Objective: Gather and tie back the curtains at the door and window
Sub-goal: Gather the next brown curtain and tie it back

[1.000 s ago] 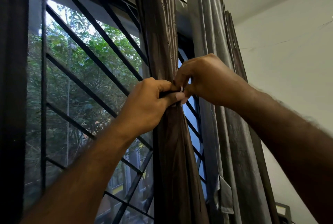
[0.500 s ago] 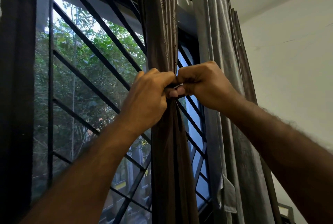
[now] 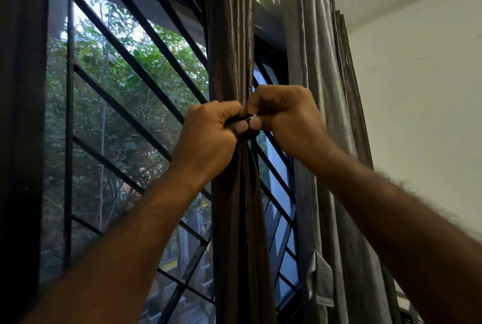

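Observation:
A dark brown curtain (image 3: pixel 230 36) hangs gathered into a narrow column in front of the window. At mid height it is cinched by a dark tie band (image 3: pixel 234 120) with a small pale piece (image 3: pixel 252 117) where its ends meet. My left hand (image 3: pixel 208 138) pinches the band from the left. Pressed against it from the right, my right hand (image 3: pixel 287 117) pinches the other end. The thumbs touch in front of the curtain. Most of the band is hidden under my fingers. A second, grey curtain (image 3: pixel 320 88) hangs bunched to the right.
Black diagonal window bars (image 3: pixel 125 55) and a mesh screen stand behind the curtains, with trees outside. A dark frame or curtain edge (image 3: pixel 20 115) fills the far left. A white wall (image 3: pixel 422 115) lies to the right.
Both hands have stayed on the tie and closed tighter together, thumbs now meeting. The view has shifted slightly, with the hands a little lower in frame.

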